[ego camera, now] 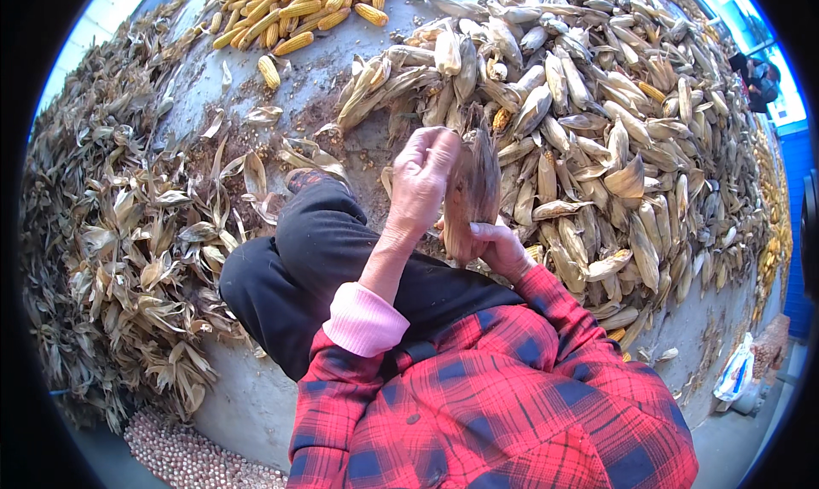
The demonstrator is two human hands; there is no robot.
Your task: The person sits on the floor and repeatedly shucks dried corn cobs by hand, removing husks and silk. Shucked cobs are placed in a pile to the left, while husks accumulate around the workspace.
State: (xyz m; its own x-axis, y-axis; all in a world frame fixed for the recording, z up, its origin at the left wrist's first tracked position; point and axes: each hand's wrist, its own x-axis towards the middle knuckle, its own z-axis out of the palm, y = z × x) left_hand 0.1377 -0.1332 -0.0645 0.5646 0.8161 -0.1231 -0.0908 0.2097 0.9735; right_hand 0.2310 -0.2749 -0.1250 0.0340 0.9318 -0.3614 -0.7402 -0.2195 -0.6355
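Observation:
An ear of corn in dry brown husk [471,191] stands roughly upright above my lap, its darkened tip pointing away from me. My right hand [505,249] grips it near the base, thumb laid across the front. At the upper left edge of the husk is my left hand [419,175], fingers curled and thumb raised. Its fingertips meet or nearly meet the husk near the tip; whether they pinch a leaf is hidden. The husk covers the kernels of this ear.
Unhusked ears [576,124] form a large heap ahead and right. Husked yellow cobs [301,9] lie piled at the far left. Loose husks [128,252] bank up along the left. A white plastic bag [736,370] sits at right; bare cobs [192,454] lie lower left.

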